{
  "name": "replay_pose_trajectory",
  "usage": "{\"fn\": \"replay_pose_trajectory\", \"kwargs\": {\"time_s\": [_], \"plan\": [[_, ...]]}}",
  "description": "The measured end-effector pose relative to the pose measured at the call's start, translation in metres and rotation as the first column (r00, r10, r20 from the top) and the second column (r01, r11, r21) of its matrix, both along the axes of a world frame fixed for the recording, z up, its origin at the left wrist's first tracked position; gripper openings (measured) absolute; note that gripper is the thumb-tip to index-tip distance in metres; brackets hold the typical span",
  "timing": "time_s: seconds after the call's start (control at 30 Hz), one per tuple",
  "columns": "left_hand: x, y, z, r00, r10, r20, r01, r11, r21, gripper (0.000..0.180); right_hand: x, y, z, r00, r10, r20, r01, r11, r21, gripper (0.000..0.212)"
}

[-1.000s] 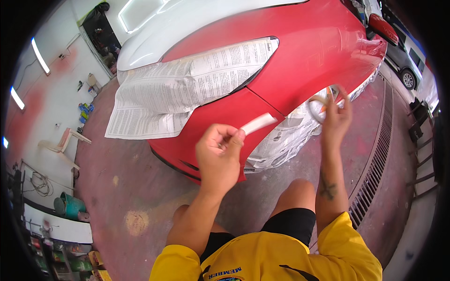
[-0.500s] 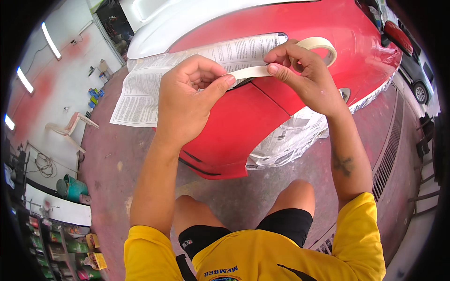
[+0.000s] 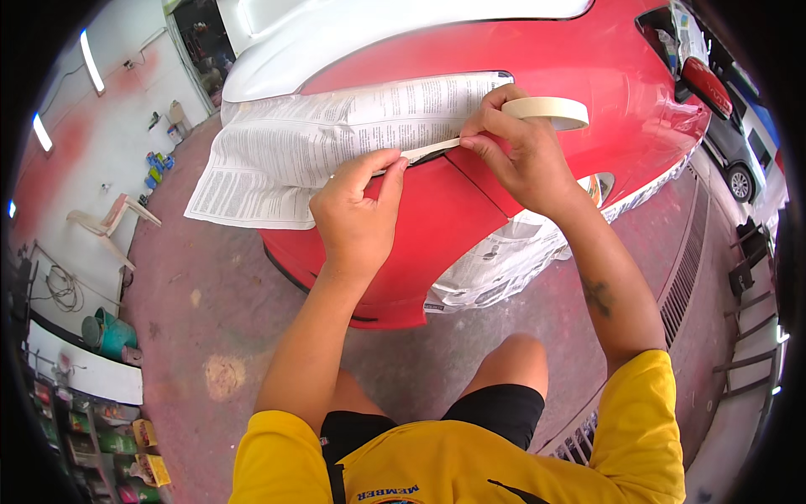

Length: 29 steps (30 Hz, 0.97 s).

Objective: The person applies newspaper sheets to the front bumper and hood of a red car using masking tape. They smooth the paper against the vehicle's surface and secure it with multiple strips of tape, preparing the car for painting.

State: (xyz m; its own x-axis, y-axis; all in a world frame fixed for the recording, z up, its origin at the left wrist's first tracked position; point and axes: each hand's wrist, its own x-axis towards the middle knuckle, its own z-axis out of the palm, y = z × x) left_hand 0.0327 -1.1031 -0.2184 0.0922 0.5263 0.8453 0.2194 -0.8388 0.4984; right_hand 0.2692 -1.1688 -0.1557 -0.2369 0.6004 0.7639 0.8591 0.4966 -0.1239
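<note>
A short strip of pale masking tape [image 3: 434, 150] is stretched between my hands, seen nearly edge-on. My left hand [image 3: 357, 214] pinches its free end between thumb and fingertips. At the other end, my right hand [image 3: 527, 164] pinches the strip, with the masking tape roll [image 3: 550, 109] hanging about its fingers. Just beyond the strip lies a newspaper sheet [image 3: 294, 139], spread over part of the red car body [image 3: 453, 197]. The strip runs along the sheet's near edge, above a dark gap; whether it touches the car I cannot tell.
More newspaper [image 3: 499, 260] covers the wheel area. A plastic chair [image 3: 105, 223], a green bucket [image 3: 113, 334] and a loaded shelf [image 3: 92, 445] stand at the left. A floor grate [image 3: 684, 269] runs along the right, near a grey car [image 3: 739, 160].
Both hands have lowered the strip toward the newspaper's near edge, and it has turned edge-on. The roll has tilted flatter. The view has shifted slightly.
</note>
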Motion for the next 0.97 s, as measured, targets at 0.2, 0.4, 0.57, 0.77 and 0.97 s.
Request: {"fn": "replay_pose_trajectory", "kwargs": {"time_s": [0.2,0.4,0.57,0.77,0.97], "plan": [[0.004,0.016,-0.022,0.998,0.029,0.05,-0.035,0.991,0.128,0.014,0.005,0.01,-0.008,0.978,-0.076,0.193,0.031,0.974,0.226,0.009],[0.002,0.02,-0.028,0.979,0.196,-0.064,-0.175,0.954,0.246,0.014,0.013,0.013,-0.013,0.953,-0.136,0.27,0.037,0.938,0.343,0.014],[0.003,0.019,-0.032,0.981,0.167,-0.101,-0.149,0.975,0.163,0.013,0.017,0.016,-0.017,0.933,-0.143,0.329,0.011,0.928,0.372,0.015],[0.001,0.018,-0.029,0.979,0.185,-0.083,-0.172,0.975,0.139,0.012,0.011,0.017,-0.014,0.932,-0.134,0.338,0.003,0.933,0.361,0.013],[-0.002,0.021,-0.028,0.977,0.196,-0.082,-0.184,0.975,0.127,0.011,0.007,0.018,-0.01,0.926,-0.113,0.36,-0.01,0.946,0.323,0.012]]}}
